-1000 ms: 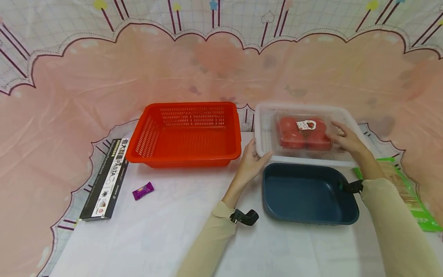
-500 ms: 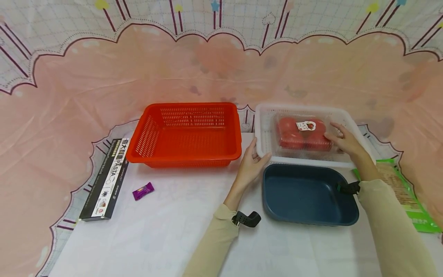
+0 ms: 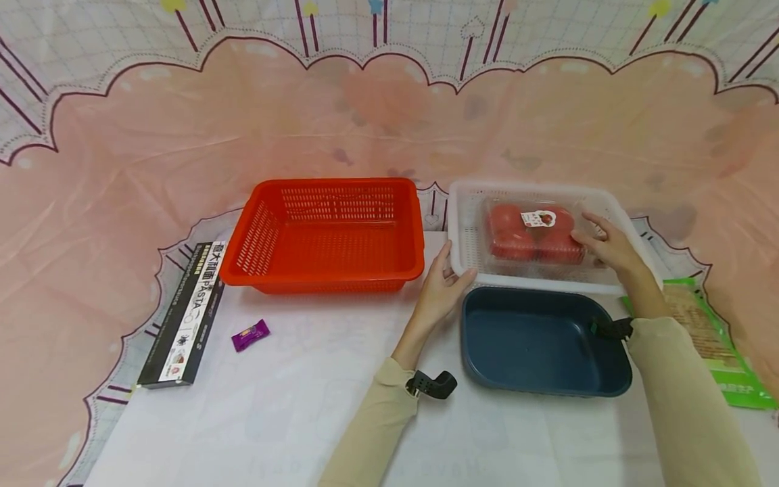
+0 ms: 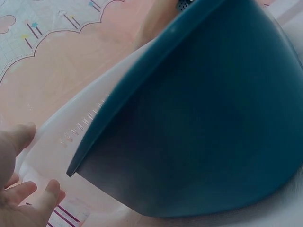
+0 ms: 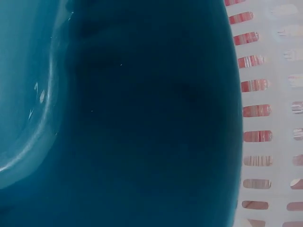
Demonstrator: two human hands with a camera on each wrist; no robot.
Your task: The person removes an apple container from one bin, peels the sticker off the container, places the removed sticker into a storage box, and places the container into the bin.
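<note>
In the head view, a clear plastic pack of tomatoes (image 3: 535, 233) with a white label lies inside a white slotted basket (image 3: 468, 203). My right hand (image 3: 611, 250) reaches over the basket's right side, thumb and fingers spread at the right end of the pack, the thumb touching it. My left hand (image 3: 437, 287) rests at the basket's front left corner, fingers along its outer wall and thumb near the front rim. The left wrist view shows these fingers (image 4: 47, 201) spread and fairly straight. A dark blue basin (image 3: 541, 338) stands right in front of the basket.
A red slotted basket (image 3: 328, 253) stands to the left. Further left lie a black-and-white pasta box (image 3: 185, 314) and a small purple wrapped candy (image 3: 251, 335). A green-edged packet (image 3: 700, 331) lies at the right, partly behind the right sleeve. A patterned cloth hangs behind.
The hands, tomato pack and baskets stay almost in place. My right forearm has shifted very slightly to the left; the head view moves a little.
</note>
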